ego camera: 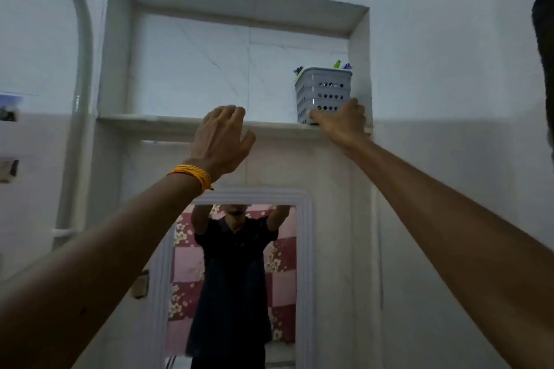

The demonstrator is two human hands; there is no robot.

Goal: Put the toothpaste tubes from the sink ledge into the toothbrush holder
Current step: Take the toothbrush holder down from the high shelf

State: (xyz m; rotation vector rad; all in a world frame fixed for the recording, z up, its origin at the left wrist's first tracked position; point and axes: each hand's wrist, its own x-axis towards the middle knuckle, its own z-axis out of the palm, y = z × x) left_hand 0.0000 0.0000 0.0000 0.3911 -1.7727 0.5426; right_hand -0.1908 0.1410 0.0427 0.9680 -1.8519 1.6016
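1. Toothbrush holder point(323, 94), grey and perforated, stood upright at the right end of the niche shelf point(156, 121); no toothpaste tubes showed.
2. My right hand point(341, 123) wrapped the holder's base, nearer than the left.
3. My left hand point(223, 136) hovered spread and empty, left of it.
4. Pale tiled wall, mirror point(233, 278) below.

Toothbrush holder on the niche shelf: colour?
Grey, with rows of round holes; toothbrush holder, head view.
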